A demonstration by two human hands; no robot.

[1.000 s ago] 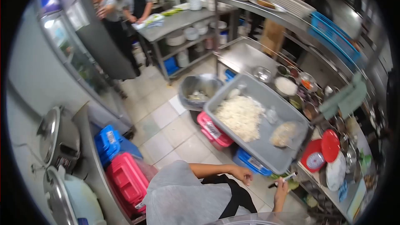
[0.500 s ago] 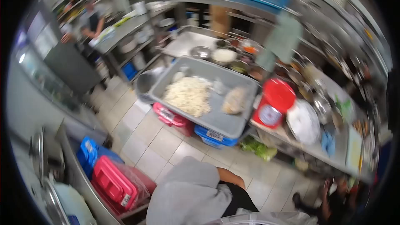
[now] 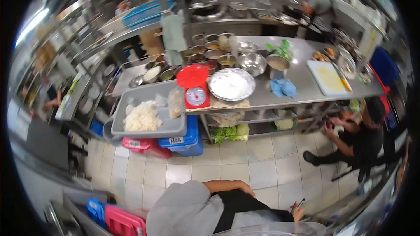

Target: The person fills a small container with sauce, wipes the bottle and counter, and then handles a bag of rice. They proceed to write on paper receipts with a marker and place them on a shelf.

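Note:
My left forearm crosses in front of my grey shirt, with my left hand [image 3: 247, 189] by the black apron [image 3: 238, 205]. Its fingertips are hidden, and I see nothing held in it. At the bottom right, my right hand [image 3: 298, 213] is closed on a thin dark object [image 3: 301, 203], too small to name exactly. Beyond my hands, across the floor, a metal bowl of white powder [image 3: 232, 84] stands beside a red kitchen scale [image 3: 196, 97] on the steel table. Left of the scale, a grey tub [image 3: 173, 129] holds a pale shredded heap [image 3: 143, 117] and a filled bag [image 3: 176, 103].
Blue [image 3: 192, 142] and pink lidded bins [image 3: 146, 147] stand under the tub. Lettuce [image 3: 229, 133] lies on the lower shelf. A white cutting board [image 3: 326, 78] is at the table's right. A seated co-worker [image 3: 365, 135] occupies the right side; another [image 3: 321, 11] stands behind.
My view has swung to the right, so the tub and scale now appear farther left. My right hand and the cutting board have come into clear view.

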